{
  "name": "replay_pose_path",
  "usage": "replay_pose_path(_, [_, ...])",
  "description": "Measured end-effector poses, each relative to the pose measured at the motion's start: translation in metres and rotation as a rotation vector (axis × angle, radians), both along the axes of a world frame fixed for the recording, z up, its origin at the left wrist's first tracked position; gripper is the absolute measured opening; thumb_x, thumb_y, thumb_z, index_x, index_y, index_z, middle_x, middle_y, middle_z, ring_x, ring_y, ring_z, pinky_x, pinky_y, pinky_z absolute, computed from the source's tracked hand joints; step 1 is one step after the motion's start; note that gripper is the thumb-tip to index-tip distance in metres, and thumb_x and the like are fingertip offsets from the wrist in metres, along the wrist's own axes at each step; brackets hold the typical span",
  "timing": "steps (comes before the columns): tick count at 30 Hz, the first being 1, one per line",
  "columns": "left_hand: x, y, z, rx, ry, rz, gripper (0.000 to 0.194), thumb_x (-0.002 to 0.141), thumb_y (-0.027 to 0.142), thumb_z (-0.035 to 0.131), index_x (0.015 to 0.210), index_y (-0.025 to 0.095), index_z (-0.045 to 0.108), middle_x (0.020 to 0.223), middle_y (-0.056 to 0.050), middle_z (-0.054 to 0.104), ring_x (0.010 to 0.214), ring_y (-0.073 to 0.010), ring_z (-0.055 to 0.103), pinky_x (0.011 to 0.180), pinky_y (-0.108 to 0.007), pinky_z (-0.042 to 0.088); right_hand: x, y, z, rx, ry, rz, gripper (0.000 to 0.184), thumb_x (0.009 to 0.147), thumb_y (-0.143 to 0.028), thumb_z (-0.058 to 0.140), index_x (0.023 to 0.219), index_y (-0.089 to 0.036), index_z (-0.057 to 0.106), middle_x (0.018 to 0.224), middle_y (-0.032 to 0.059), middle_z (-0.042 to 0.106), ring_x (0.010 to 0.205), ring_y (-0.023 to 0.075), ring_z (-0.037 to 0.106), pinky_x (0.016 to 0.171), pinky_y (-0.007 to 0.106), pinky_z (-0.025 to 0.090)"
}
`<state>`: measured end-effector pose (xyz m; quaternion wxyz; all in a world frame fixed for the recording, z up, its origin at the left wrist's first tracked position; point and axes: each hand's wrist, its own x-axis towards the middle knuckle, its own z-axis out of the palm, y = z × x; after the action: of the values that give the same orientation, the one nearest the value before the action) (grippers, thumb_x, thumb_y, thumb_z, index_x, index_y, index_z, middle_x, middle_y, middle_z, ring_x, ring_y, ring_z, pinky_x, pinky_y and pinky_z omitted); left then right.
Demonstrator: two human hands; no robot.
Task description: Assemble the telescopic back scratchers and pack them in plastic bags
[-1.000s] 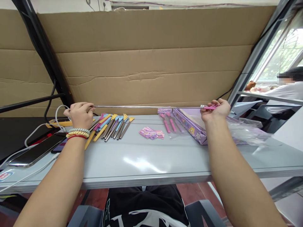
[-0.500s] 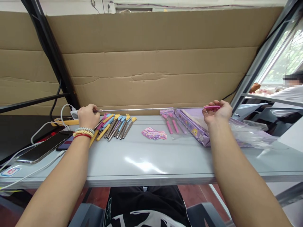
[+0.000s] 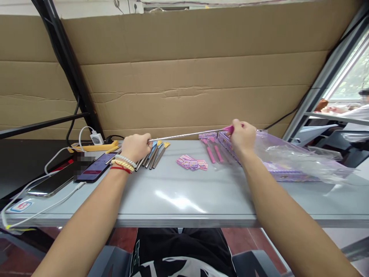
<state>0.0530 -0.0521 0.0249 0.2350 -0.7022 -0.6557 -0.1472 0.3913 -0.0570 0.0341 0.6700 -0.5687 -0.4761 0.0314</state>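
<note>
A thin metal rod [image 3: 187, 135] is stretched between the person's two hands above the back of the counter [image 3: 184, 196], rising slightly toward its pink end [image 3: 229, 129] on the right. The right hand [image 3: 243, 137] has its grip closed around that pink end, and the left hand [image 3: 136, 147] has its fingers curled tight about the opposite end. Just below the left hand lies a group of metal sticks [image 3: 160, 156] with yellow and blue hand-shaped tips, partly hidden by it; whether the hand touches them cannot be told. Between the two arms, a small spread of printed pink and purple cards [image 3: 191, 162] rests flat on the counter, near two pink scratchers [image 3: 210, 153] lying side by side. A purple box [image 3: 294, 177] sits beyond the right forearm, partly covered by crumpled clear plastic [image 3: 305, 156]. To the left of the bracelets [image 3: 122, 163] on the left wrist lie a lit phone [image 3: 96, 168], a darker phone [image 3: 50, 184] and a yellow object [image 3: 96, 147] beside a white plug [image 3: 97, 137]. Tall cardboard [image 3: 187, 73] stands behind everything, and another person's white sleeve [image 3: 360, 112] shows at the far right edge.
</note>
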Motion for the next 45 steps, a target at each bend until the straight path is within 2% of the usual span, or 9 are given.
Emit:
replay_pose_path(5, [0.027, -0.014, -0.001, 0.023, 0.027, -0.027, 0.031, 0.087, 0.033, 0.041, 0.102, 0.021, 0.066, 0.084, -0.014, 0.072, 0.084, -0.0334, 0.069, 0.067, -0.037, 0.044, -0.049, -0.015, -0.009, -0.171, -0.258, 0.125, 0.039, 0.089, -0.04, 0.046, 0.055, -0.02, 0.053, 0.049, 0.0023, 0.057, 0.054, 0.0163, 0.054, 0.061, 0.029, 0.038])
replay_pose_path(8, [0.031, -0.018, 0.001, 0.013, 0.058, -0.05, 0.029, 0.085, 0.026, 0.042, 0.104, 0.019, 0.063, 0.084, -0.015, 0.071, 0.082, -0.0343, 0.069, 0.067, -0.038, 0.044, -0.062, -0.017, -0.017, -0.253, -0.382, 0.222, 0.032, 0.089, -0.04, 0.048, 0.067, -0.019, 0.056, 0.051, 0.0024, 0.058, 0.058, 0.0186, 0.057, 0.064, 0.029, 0.039])
replay_pose_path(15, [0.05, -0.03, -0.005, -0.006, 0.084, -0.122, 0.026, 0.087, 0.023, 0.04, 0.104, 0.017, 0.059, 0.079, -0.015, 0.07, 0.08, -0.0354, 0.069, 0.065, -0.038, 0.044, -0.086, -0.024, -0.036, -0.236, -0.505, 0.43, 0.023, 0.087, -0.041, 0.052, 0.087, -0.018, 0.056, 0.068, 0.0052, 0.067, 0.063, 0.0189, 0.061, 0.059, 0.028, 0.04])
replay_pose_path(20, [0.071, -0.037, -0.016, -0.013, 0.021, -0.161, 0.025, 0.086, 0.025, 0.042, 0.102, 0.015, 0.058, 0.078, -0.014, 0.07, 0.076, -0.0338, 0.07, 0.06, -0.036, 0.044, -0.099, -0.032, -0.041, -0.17, -0.552, 0.531, 0.027, 0.087, -0.044, 0.051, 0.092, -0.018, 0.055, 0.057, 0.0014, 0.062, 0.052, 0.0163, 0.056, 0.055, 0.027, 0.038])
replay_pose_path(24, [0.082, -0.039, -0.023, -0.015, -0.018, -0.274, 0.025, 0.089, 0.031, 0.043, 0.103, 0.016, 0.057, 0.083, -0.01, 0.071, 0.078, -0.0297, 0.07, 0.061, -0.034, 0.044, -0.085, -0.018, -0.039, -0.119, -0.459, 0.533, 0.023, 0.084, -0.04, 0.051, 0.083, -0.018, 0.057, 0.052, -0.0008, 0.056, 0.05, 0.0138, 0.051, 0.054, 0.027, 0.037])
replay_pose_path(30, [0.077, -0.032, -0.024, -0.06, -0.049, -0.409, 0.03, 0.096, 0.036, 0.037, 0.098, 0.017, 0.059, 0.092, -0.01, 0.071, 0.086, -0.0252, 0.068, 0.062, -0.031, 0.041, -0.054, 0.006, -0.033, -0.052, -0.007, 0.483, 0.028, 0.073, -0.044, 0.064, 0.08, -0.019, 0.053, 0.047, -0.0064, 0.048, 0.041, 0.0092, 0.043, 0.045, 0.024, 0.032])
replay_pose_path(35, [0.072, -0.027, -0.027, -0.107, -0.13, -0.547, 0.04, 0.099, 0.041, 0.029, 0.093, 0.017, 0.06, 0.082, -0.009, 0.07, 0.077, -0.0236, 0.066, 0.061, -0.032, 0.038, -0.058, -0.006, -0.027, -0.069, 0.257, 0.725, 0.048, 0.066, -0.056, 0.071, 0.093, -0.021, 0.051, 0.045, -0.0101, 0.047, 0.034, 0.0076, 0.037, 0.036, 0.023, 0.026])
replay_pose_path(41, [0.075, -0.03, -0.032, -0.148, -0.191, -0.843, 0.032, 0.098, 0.036, 0.035, 0.105, 0.017, 0.06, 0.092, -0.007, 0.071, 0.079, -0.019, 0.065, 0.069, -0.029, 0.042, -0.087, -0.024, -0.038, -0.364, -0.004, 1.173, 0.061, 0.066, -0.067, 0.069, 0.097, -0.014, 0.064, 0.051, -0.0022, 0.057, 0.04, 0.0102, 0.049, 0.038, 0.023, 0.033])
replay_pose_path(45, [0.061, -0.021, -0.027, -0.111, -0.249, -0.839, 0.031, 0.094, 0.038, 0.042, 0.097, 0.016, 0.063, 0.095, -0.008, 0.07, 0.084, -0.0189, 0.063, 0.075, -0.03, 0.044, -0.086, -0.02, -0.047, -0.309, -0.064, 1.083, 0.068, 0.079, -0.076, 0.046, 0.096, -0.015, 0.068, 0.053, 0.0001, 0.057, 0.041, 0.0102, 0.047, 0.041, 0.024, 0.036])
